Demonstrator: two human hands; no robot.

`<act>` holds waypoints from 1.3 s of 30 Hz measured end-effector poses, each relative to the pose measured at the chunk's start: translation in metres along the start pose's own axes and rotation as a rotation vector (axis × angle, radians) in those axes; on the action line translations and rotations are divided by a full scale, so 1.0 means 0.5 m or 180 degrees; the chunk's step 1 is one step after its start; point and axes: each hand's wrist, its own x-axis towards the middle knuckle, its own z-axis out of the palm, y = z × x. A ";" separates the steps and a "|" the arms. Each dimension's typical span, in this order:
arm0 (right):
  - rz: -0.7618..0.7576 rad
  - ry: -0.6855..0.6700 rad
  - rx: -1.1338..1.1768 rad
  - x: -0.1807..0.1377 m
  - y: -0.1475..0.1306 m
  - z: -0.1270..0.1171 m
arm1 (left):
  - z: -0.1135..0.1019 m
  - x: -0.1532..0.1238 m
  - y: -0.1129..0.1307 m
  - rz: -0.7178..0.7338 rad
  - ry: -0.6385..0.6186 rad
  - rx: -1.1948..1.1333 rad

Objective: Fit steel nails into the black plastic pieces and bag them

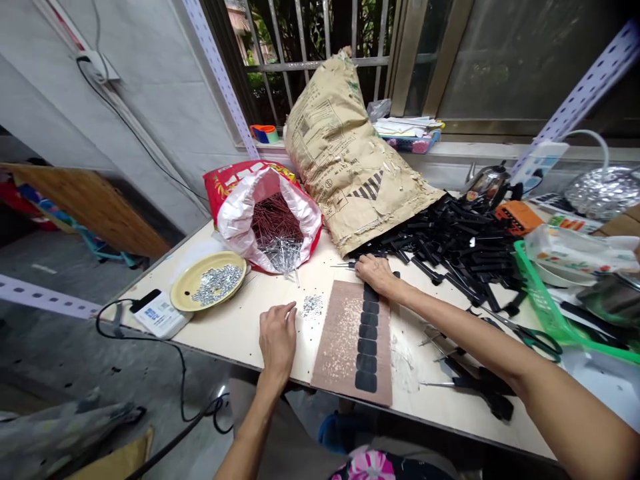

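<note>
Head view: your left hand (279,338) is half curled, thumb and forefinger close together; can't tell if there's anything in the pinch. The loose pile of small metal bits (313,306) sits just right of its fingertips and a touch farther out, so the left hand is nearer. Your right hand (376,273) is bent palm-down at the far end of the brown board (337,388); its grip is hidden, with thin metal rods (343,266) showing sideways at its fingertips. Board's long axis runs away from you, a column of black rounded pads (367,363) down its right side. Black plastic handles (463,250) heap beyond, right. Writing: paper sack (345,143) has print and dark stripes, red bag (220,183) yellow and white lettering, white device (161,315) a blue-printed label; none legible.
</note>
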 end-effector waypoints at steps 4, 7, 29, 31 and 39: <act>-0.0003 -0.0036 -0.0097 0.003 0.009 0.019 | 0.024 0.040 -0.023 0.0145 -0.0366 0.0128; -0.0066 -0.0028 -0.0138 0.002 0.014 0.025 | 0.042 0.060 -0.016 0.0187 -0.0642 0.0294; -0.0617 0.1007 0.2187 -0.120 -0.160 -0.099 | -0.024 0.057 0.117 -0.1696 -0.0814 -0.4234; -0.0595 0.1060 0.2143 -0.128 -0.162 -0.102 | -0.030 0.050 0.133 -0.1647 -0.0825 -0.4319; -0.0378 0.1249 0.1767 -0.162 -0.155 -0.117 | -0.032 0.035 0.153 -0.1313 -0.0764 -0.3975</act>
